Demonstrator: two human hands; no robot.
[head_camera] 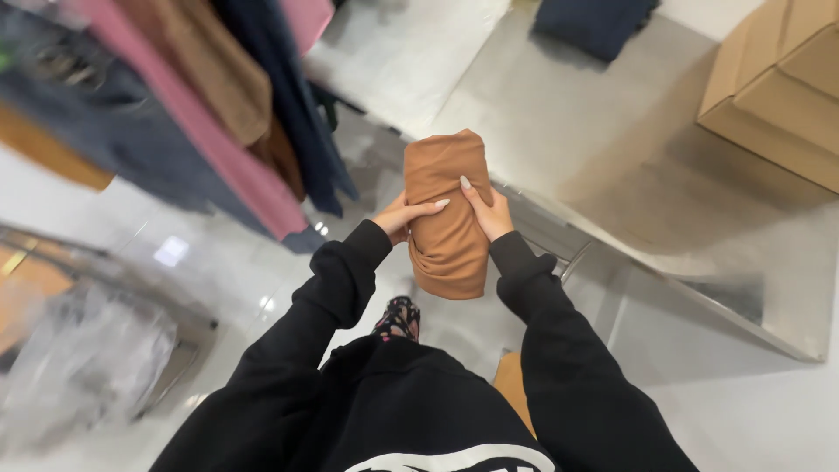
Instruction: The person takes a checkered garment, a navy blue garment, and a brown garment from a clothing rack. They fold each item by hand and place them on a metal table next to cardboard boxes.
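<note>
Both arms reach forward; the left hand (400, 218) and right hand (491, 212) clasp a rolled rust-brown garment (447, 210) from either side. Tan cardboard boxes (778, 87) sit on the steel table (559, 122) at upper right.

Rolled garment (447, 214): rust-orange knit fabric, wound into a tight thick cylinder. Held upright in mid-air, tilted slightly, top end rounded and smooth, lower end showing a twisted fold. Clasped at its middle from both sides, above the floor beside the worktop (612, 131).

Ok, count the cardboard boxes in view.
2, both at the top right on the table: an upper box stacked on a lower box. Both are cut off by the frame, so more may be hidden.
</note>
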